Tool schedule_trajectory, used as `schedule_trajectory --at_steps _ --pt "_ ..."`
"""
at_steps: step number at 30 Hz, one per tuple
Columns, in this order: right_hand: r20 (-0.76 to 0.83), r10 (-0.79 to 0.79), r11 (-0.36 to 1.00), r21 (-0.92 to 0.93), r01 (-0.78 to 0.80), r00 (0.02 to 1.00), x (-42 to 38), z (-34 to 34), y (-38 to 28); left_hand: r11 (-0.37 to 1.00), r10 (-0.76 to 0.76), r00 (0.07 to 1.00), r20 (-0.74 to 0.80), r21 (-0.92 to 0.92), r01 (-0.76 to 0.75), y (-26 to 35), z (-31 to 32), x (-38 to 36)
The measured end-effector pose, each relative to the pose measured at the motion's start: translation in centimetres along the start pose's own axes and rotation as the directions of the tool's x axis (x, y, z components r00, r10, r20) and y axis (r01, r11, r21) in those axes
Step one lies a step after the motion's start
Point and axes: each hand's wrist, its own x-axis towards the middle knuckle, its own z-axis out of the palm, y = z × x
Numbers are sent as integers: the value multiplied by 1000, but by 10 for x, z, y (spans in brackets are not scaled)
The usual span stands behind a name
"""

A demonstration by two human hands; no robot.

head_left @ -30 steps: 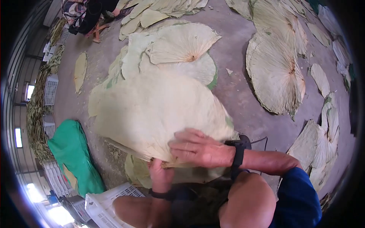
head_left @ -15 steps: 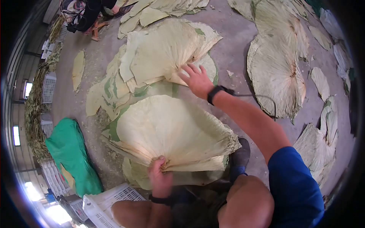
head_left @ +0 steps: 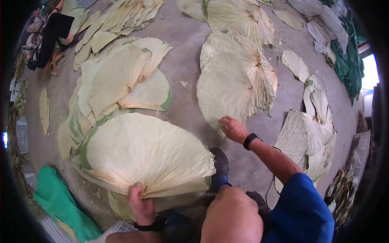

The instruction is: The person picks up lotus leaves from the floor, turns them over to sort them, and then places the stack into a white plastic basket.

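Note:
Large pale green, fan-shaped dried leaves lie in stacks on the floor. My left hand [head_left: 142, 204] grips the gathered brownish base of the nearest leaf stack [head_left: 142, 150], thumb on top. At the centre right, my right hand [head_left: 234, 128] is at the lower edge of a pale leaf [head_left: 225, 87] that lies on the right pile [head_left: 259, 60]. Its fingers are bent close together around that edge, seemingly pinching it. Another leaf stack [head_left: 117, 77] lies beyond the nearest one.
A green cloth [head_left: 65, 206] and a white crate [head_left: 121, 227] are at lower left. Another person [head_left: 54, 36] sits at upper left. More leaves [head_left: 316, 129] lie at right, leaf piles [head_left: 121, 20] farther back. My shoe [head_left: 220, 160] stands beside the nearest stack.
The view has turned right. My right hand has moved from the far stack to the right pile, where a pale leaf now lies on top. My left hand keeps its grip.

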Motion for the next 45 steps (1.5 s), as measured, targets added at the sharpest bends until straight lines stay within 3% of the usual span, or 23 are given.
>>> schedule_trajectory --at_steps 2,4,6,8,10,13,16,18,20,21,22,23,24,25,26,28,29,30,31,35,37,45 --pt "-238 69 982 -157 -108 969 12 -30 3 999 -6 999 44 36 5 -1 -14 5" --pt "-460 126 939 -229 -255 879 31 -69 15 1000 -13 998 69 14 12 -2 -18 5" --pt "-488 153 922 -243 -302 859 43 -89 32 1000 3 999 37 28 -4 -2 -7 2" --pt "-412 352 832 -273 -483 840 49 -90 38 999 29 1000 5 41 -29 -2 -3 3" --pt "-415 351 838 -261 -480 839 52 -81 41 998 -29 999 33 54 27 0 -7 5" --pt "-406 371 851 -211 -481 835 50 -73 48 997 7 1000 2 78 -7 1 3 0" --pt "-415 311 902 -155 -403 855 48 -70 44 997 39 999 -30 66 -37 -2 10 0" --pt "-558 236 949 307 -66 795 51 -66 26 996 30 1000 -9 80 -29 -2 8 1" --pt "-623 -107 968 114 225 775 48 -82 -55 993 39 999 -19 108 -37 -1 0 1" --pt "-599 -302 935 -36 352 742 41 -87 -94 969 88 996 9 231 -87 -4 -2 4" --pt "-496 -260 918 140 372 828 27 -75 -133 927 129 991 45 348 -137 -4 0 4" --pt "-383 -477 871 -88 482 791 16 -76 -172 923 149 988 34 355 -152 -4 8 1" --pt "-295 -607 779 -41 625 738 11 -58 -191 931 149 988 38 332 -153 -6 18 -2" --pt "-229 -642 735 89 673 732 1 -55 -226 940 146 988 44 307 -152 -5 21 -4" --pt "-194 -677 682 195 705 710 -3 -39 -246 939 158 987 37 305 -162 -6 12 0" --pt "-136 -672 678 283 678 728 -11 -6 -268 597 333 865 375 626 -502 -12 -7 12" --pt "-122 -729 622 291 727 673 -11 2 -274 596 339 867 366 629 -499 -12 -8 11" --pt "-110 -781 564 300 770 615 -10 8 -277 896 229 951 206 339 -289 -7 2 9" --pt "-90 -776 570 326 754 625 -10 10 -278 998 49 993 104 -47 -45 -4 8 7" --pt "-90 -756 611 259 748 648 -8 -3 -288 998 43 995 92 -56 -38 -1 8 7" --pt "-44 -706 654 342 675 707 -11 -1 -292 997 73 989 126 -34 -70 -2 10 6" --pt "-29 -672 638 484 599 740 -13 25 -294 993 55 990 130 -109 -41 -3 7 8"
